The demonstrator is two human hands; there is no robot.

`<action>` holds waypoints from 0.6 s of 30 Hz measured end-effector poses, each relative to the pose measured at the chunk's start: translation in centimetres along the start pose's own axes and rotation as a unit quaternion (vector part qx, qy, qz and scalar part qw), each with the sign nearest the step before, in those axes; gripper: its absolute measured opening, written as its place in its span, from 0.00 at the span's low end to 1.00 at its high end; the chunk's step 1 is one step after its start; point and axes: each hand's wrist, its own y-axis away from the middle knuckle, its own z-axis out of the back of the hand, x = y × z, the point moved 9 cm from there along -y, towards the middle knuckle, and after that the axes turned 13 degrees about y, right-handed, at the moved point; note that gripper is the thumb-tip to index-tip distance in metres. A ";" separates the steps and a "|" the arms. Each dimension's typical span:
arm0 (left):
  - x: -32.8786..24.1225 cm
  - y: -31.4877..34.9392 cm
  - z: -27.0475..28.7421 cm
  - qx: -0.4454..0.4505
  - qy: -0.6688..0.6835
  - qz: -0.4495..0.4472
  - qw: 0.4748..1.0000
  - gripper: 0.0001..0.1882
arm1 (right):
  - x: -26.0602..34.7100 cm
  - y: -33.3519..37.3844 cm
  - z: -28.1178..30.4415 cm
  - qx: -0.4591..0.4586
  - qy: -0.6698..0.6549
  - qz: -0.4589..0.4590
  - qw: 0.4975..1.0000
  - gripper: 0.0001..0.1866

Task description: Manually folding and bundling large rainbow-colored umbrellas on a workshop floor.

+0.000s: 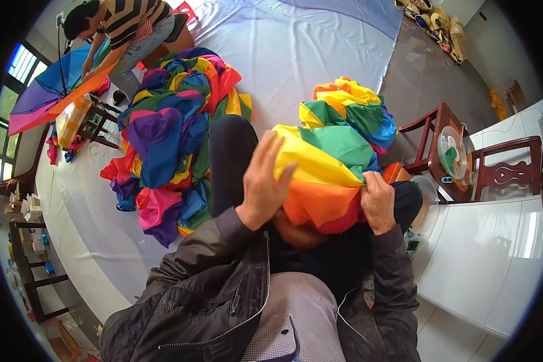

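Between the knees (232, 145), the right hand (378, 202) grips the edge of a multicoloured cloth (323, 202); the left hand (264, 181), grip wide, is at its yellow panel (312, 158), contact unclear.

Bright windows (7, 102); reddish wooden chair (508, 176)

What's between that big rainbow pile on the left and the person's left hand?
In the head view, the person's dark-trousered left knee lies between the colourful cloth pile and the left hand.

Dark jacket (193, 283) — finely checked shirt (304, 301)
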 end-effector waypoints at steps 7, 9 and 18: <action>-1.0 4.2 -10.6 0.288 0.082 -0.052 0.953 0.57 | 5.0 -1.9 4.8 -0.015 -0.057 0.042 0.997 0.14; 0.2 5.6 -12.6 0.298 0.093 -0.019 0.950 0.58 | 5.4 -1.8 5.9 -0.016 -0.067 0.043 0.997 0.15; 3.1 5.2 -14.5 0.241 0.258 0.102 0.930 0.38 | 5.7 -1.0 9.3 -0.139 -0.112 -0.039 0.983 0.14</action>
